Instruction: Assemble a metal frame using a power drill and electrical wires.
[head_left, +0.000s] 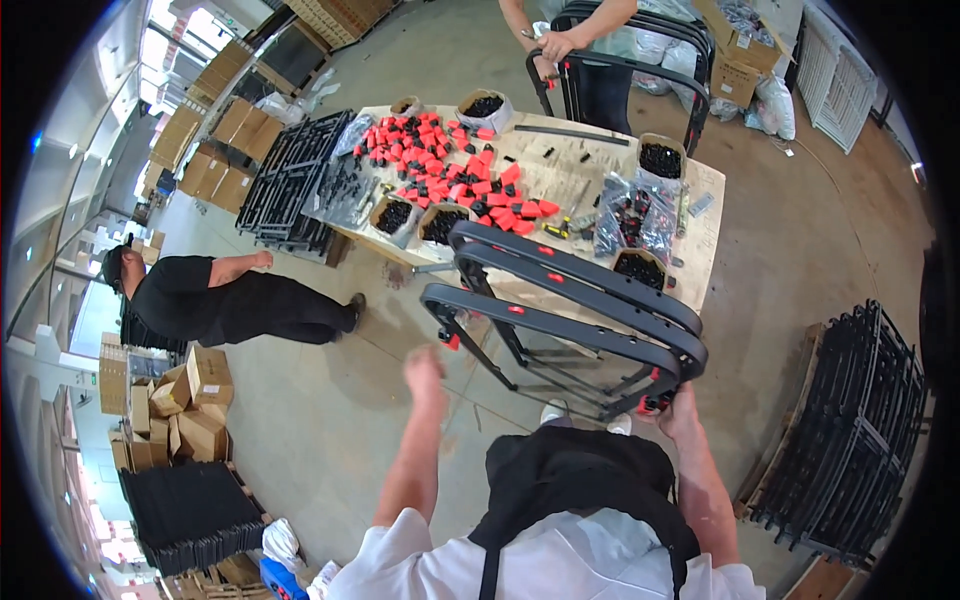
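"Hands first: what state are you reading on the head view?"

"I am reading them as well apart. Left hand [424,368] is hanging in the air, left of the black tubular frames [585,264], its fingers curling in; the outline is blurring, so I cannot tell whether it is gripping anything. Right hand [683,412] is meeting the lower right corner of the frames, beside a red-and-black fitting [654,400]; its fingertips are hiding from me, so I cannot tell whether it is clamping there."

"Where are the frames sitting?"

"They are standing tilted in front of the wearer [580,480], upper bars overlapping the near edge of the table [700,240] in my view."

"What is the table bearing?"

"It is carrying a spread of red-and-black parts [440,165], boxes of small black pieces [484,106] and a yellow-and-black tool [560,229]."

"Other people?"

"Across the table, a co-worker's hands [560,42] are resting at another black frame [640,67]. At left, a person in black [190,295] is walking."
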